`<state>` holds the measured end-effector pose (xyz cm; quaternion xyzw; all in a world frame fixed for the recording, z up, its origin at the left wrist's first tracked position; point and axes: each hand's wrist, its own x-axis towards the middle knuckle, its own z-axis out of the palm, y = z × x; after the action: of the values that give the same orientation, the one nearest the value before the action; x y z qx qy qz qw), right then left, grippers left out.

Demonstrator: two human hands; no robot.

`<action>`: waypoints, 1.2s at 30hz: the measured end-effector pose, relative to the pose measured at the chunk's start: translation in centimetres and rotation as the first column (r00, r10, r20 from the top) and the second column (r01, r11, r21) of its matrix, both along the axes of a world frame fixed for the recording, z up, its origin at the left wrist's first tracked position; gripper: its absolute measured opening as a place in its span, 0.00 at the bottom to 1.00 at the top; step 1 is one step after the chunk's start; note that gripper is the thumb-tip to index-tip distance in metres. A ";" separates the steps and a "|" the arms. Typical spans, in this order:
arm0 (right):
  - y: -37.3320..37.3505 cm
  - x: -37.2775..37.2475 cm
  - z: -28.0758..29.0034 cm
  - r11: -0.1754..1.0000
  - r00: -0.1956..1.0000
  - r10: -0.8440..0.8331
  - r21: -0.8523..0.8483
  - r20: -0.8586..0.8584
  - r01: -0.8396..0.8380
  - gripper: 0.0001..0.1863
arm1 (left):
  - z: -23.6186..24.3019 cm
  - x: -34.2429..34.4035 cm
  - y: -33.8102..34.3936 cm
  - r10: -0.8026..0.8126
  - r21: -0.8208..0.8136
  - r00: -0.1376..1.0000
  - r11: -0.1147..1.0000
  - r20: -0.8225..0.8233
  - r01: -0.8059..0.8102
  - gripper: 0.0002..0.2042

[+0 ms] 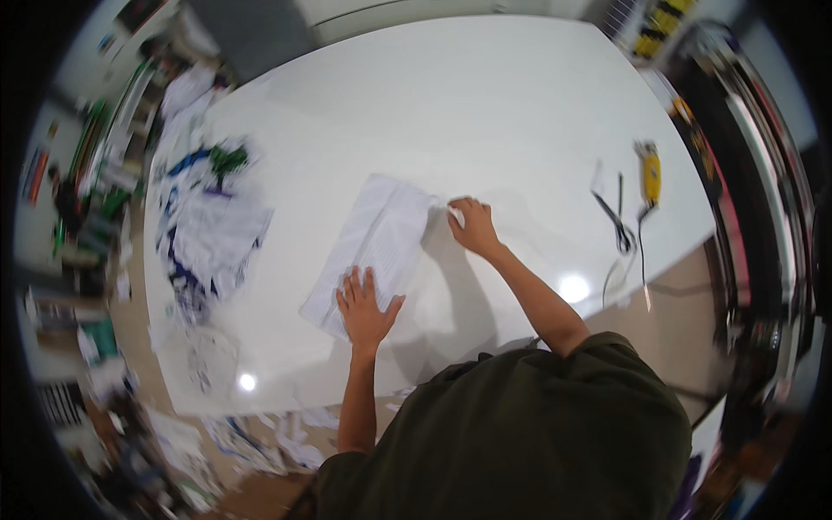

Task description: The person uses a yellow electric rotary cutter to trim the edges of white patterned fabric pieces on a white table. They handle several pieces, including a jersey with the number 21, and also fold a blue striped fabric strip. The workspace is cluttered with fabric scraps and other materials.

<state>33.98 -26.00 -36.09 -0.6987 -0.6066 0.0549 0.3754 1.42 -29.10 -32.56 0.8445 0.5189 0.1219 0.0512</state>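
A folded piece of white cloth (386, 221) with a faint pattern and a darker line along its length lies slanted on the white table (520, 95). Fingers spread, my left hand (367, 316) presses flat on its near end. At the cloth's far right corner, my right hand (473, 227) has its fingers bent in a pinch, seemingly on the corner's edge. The exact contact there is too small and blurred to make out. A shadow falls on the table below my right arm.
At the left lies a heap of white, blue and green fabric scraps (217, 225). Black-handled scissors (617, 227) and a yellow corded power tool (650, 178) rest at the right. Cloth scraps (251, 442) litter the floor by the near edge.
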 end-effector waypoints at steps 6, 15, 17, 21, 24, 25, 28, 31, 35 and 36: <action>-25.7 -2.4 4.1 0.962 0.883 -0.215 -0.248 -0.418 0.117 0.10 | -3.9 0.2 0.6 0.062 0.098 0.992 0.994 -0.113 -0.051 0.40; -51.2 -12.8 -2.3 0.533 0.578 -0.775 -0.754 -0.253 0.384 0.21 | -7.6 -3.1 7.1 0.248 0.102 0.929 0.968 -0.275 -0.228 0.46; -54.8 -15.7 -6.1 0.395 0.508 -0.840 -0.858 -0.193 0.328 0.26 | -7.2 -3.8 8.6 0.246 0.098 0.911 0.969 -0.332 -0.226 0.48; -61.6 -16.7 -12.7 0.386 0.493 -0.831 -0.905 -0.258 0.178 0.30 | -7.4 -5.6 7.7 0.301 0.158 0.857 0.953 -0.419 -0.257 0.51; -66.5 -17.4 -18.2 0.424 0.459 -0.831 -0.892 -0.314 0.157 0.28 | -5.0 -4.7 3.0 0.247 0.278 0.866 0.952 -0.435 -0.131 0.49; -68.5 -17.9 -21.5 0.451 0.433 -0.831 -0.878 -0.349 0.159 0.27 | -4.0 -3.8 -0.3 0.220 0.319 0.876 0.944 -0.429 -0.081 0.48; -74.0 -20.3 -30.1 0.407 0.369 -0.871 -0.897 -0.324 0.174 0.24 | -2.1 -0.5 -14.7 -0.331 0.284 0.944 0.905 0.000 0.318 0.37; -77.2 -19.6 -34.6 0.305 0.309 -0.916 -0.944 -0.255 0.126 0.22 | -7.4 1.3 -30.2 -0.644 0.045 0.758 0.765 0.108 0.643 0.22; -80.4 -19.0 -43.4 0.307 0.284 -0.919 -0.948 -0.273 0.085 0.21 | -21.6 1.6 -42.7 -0.506 -0.648 0.840 0.577 0.194 0.497 0.17; -80.8 -18.3 -45.3 0.307 0.328 -0.904 -0.950 -0.273 0.056 0.21 | -25.5 -0.1 -43.6 -0.451 -0.749 0.879 0.528 0.153 0.401 0.20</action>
<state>15.67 -106.77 -81.37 -0.8349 0.0419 0.5023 0.2209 1.34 -72.65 -58.02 0.8462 0.3002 -0.1491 0.4142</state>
